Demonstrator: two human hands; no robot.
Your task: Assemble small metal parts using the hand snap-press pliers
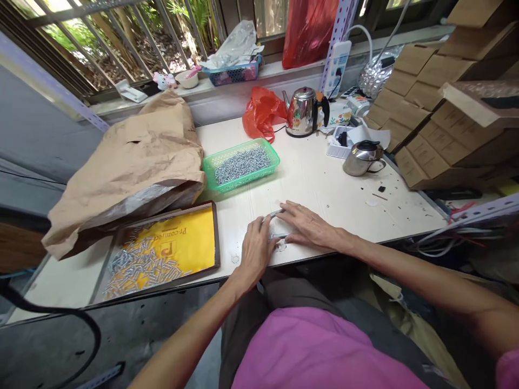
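Observation:
At the front edge of the table, my left hand (256, 246) and my right hand (307, 224) face each other, fingers bent and closed. Between their fingertips runs a thin grey metal piece (276, 214), gripped at its two ends. Nearer to me, by the thumbs, a second slim metal piece (279, 236) shows; its exact kind is too small to tell. Beyond my hands stands a green plastic basket (265, 174) filled with small silvery metal pins (245, 165). Left of my left hand, a shallow dark-rimmed tray (217, 237) holds loose metal pins (141, 265) on a yellow printed sheet (197, 237).
A large brown paper sack (133, 151) lies behind the tray. At the back are a red plastic bag (263, 113) and a steel kettle (302, 113). A small steel pot (363, 159) stands on the right, beside stacked cardboard boxes (438, 124).

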